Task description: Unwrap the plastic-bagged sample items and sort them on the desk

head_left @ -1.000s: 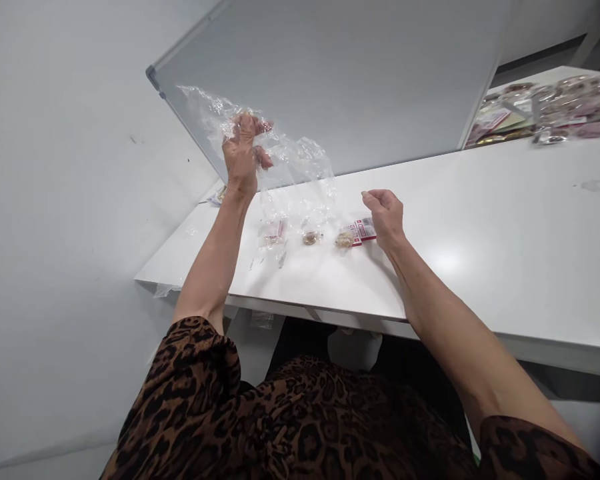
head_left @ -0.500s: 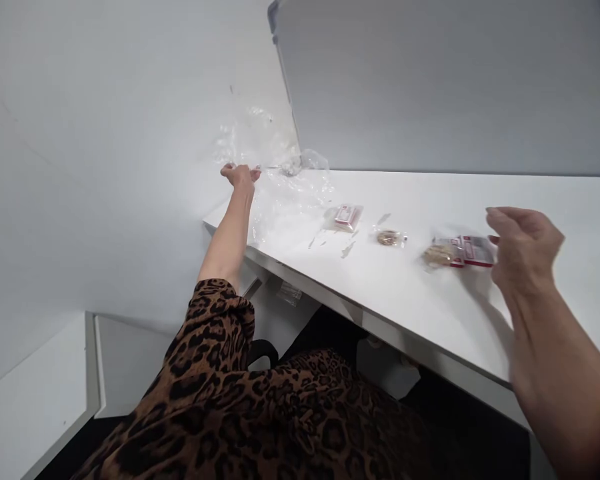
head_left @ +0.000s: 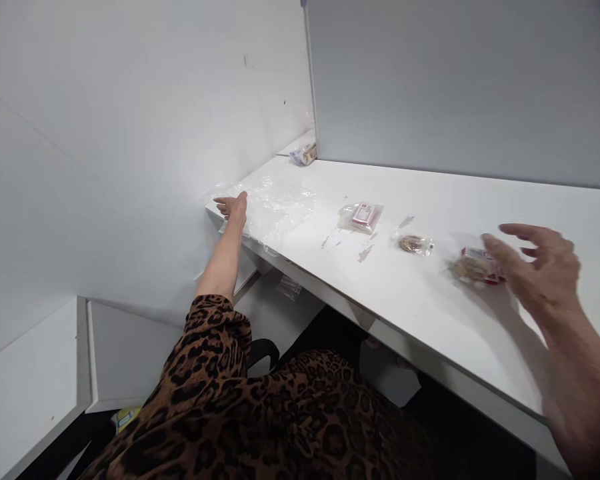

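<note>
Head camera: your left hand (head_left: 235, 205) lies flat, fingers spread, on the clear plastic sheet (head_left: 280, 207) at the white table's (head_left: 430, 300) left end. Your right hand (head_left: 543, 267) hangs loose and empty just beside the red snack packet (head_left: 473, 265).

Left hand (head_left: 234, 206) outstretched flat; right hand (head_left: 543, 270) hovering, spread.

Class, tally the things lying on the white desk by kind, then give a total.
Clear plastic sheet: 1
Small clear packets in a row: 3
Small packet by the far partition: 1
Total: 5
</note>
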Demonstrator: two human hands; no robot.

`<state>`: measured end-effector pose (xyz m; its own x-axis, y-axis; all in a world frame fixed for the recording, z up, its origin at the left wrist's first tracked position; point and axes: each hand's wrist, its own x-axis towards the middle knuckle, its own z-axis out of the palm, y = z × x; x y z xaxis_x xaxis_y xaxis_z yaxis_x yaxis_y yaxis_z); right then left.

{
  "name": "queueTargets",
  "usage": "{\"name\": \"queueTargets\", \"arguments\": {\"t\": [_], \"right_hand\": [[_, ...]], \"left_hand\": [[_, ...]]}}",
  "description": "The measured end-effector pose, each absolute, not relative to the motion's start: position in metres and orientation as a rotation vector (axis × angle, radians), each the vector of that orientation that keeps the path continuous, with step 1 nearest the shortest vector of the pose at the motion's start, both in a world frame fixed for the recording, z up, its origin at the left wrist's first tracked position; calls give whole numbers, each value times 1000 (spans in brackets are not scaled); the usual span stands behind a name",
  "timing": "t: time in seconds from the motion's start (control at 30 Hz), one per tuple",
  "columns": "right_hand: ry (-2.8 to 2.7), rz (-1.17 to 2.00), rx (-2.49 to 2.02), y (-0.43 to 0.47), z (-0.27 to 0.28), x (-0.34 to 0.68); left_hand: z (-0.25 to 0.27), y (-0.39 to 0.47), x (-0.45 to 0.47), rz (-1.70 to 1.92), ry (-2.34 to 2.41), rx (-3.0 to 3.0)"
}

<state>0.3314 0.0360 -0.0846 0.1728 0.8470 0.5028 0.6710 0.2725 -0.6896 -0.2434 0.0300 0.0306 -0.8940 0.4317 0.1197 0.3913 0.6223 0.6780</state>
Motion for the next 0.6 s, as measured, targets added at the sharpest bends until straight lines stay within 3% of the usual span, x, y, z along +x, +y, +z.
{"name": "queueTargets", "arguments": {"t": [0.2,0.37,0.5,0.6], "right_hand": [[-2286,216,-1370,23,-86,315],[-2248,49,-1518,26,-91,319],[-2130,-45,-1508,27,-89,322],[-2116,-60,-1386,29,-88,306]], "left_hand": [[7,33,-224,932,2875,899],[2,45,-221,653,2754,999],[11,46,-202,771,2903,1070],[21,40,-167,1008,2925,1457]]}}
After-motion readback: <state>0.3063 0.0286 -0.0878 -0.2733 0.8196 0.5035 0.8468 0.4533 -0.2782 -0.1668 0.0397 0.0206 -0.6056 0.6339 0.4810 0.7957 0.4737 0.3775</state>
